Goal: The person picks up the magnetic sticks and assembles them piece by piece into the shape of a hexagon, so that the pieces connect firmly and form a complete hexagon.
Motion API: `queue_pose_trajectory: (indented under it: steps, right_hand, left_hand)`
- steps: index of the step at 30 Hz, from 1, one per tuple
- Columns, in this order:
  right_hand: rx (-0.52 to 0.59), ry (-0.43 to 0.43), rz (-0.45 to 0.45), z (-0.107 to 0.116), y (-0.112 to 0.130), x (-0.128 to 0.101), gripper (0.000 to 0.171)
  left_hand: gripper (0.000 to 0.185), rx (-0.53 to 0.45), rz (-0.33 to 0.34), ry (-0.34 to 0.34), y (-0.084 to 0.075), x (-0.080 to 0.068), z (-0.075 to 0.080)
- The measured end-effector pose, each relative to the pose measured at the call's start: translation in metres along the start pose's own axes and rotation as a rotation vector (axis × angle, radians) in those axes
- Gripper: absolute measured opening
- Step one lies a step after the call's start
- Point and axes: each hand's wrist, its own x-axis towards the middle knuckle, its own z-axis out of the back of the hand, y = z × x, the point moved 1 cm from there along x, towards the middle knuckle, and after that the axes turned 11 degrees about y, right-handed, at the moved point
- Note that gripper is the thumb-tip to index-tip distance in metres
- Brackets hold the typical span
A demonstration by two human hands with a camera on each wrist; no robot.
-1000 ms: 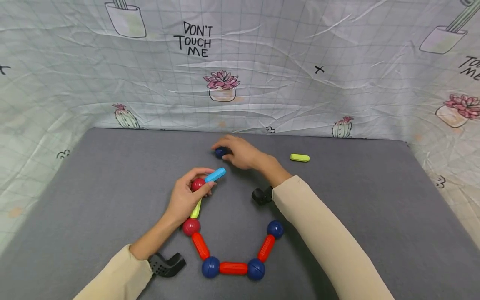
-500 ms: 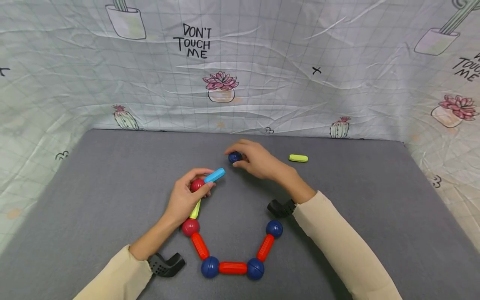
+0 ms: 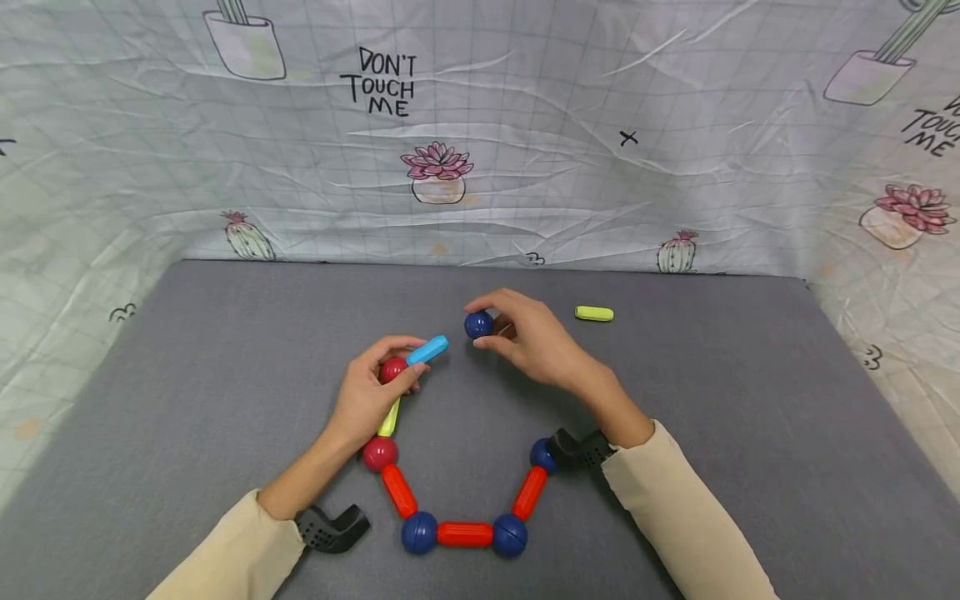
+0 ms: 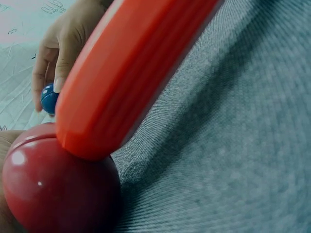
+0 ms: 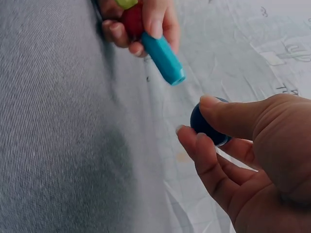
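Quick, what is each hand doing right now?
Left hand: closed, gripping the red ball with the light blue rod on it.
Right hand: closed, pinching a dark blue ball.

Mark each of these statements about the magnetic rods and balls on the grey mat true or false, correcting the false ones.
1. The right hand pinches a dark blue ball. True.
2. The left hand holds a red ball with a light blue rod on it. True.
3. The blue ball already touches the light blue rod. False: a gap separates them.
4. The loose yellow-green rod lies left of both hands. False: it lies to their right.
5. The chain on the mat forms a closed ring. False: its top is open.
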Motion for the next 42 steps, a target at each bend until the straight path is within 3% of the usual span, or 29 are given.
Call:
queue_pose_trajectory:
  steps: [5, 29, 42]
  right_hand:
    - [0.004, -0.017, 0.053, -0.003, 0.002, 0.000, 0.038]
    - [-0.001, 0.033, 0.093, -0.014, 0.005, 0.002, 0.037]
    - [-0.115, 0.047, 0.114, -0.013, 0.014, 0.000, 0.039]
  left_hand:
    - [0.028, -0.003, 0.002, 0.004, 0.001, 0.000, 0.000]
    - [0.025, -0.044, -0.002, 0.054, 0.005, -0.001, 0.000]
    - [0.025, -0.030, -0.017, 0.051, 0.003, -0.001, -0.001]
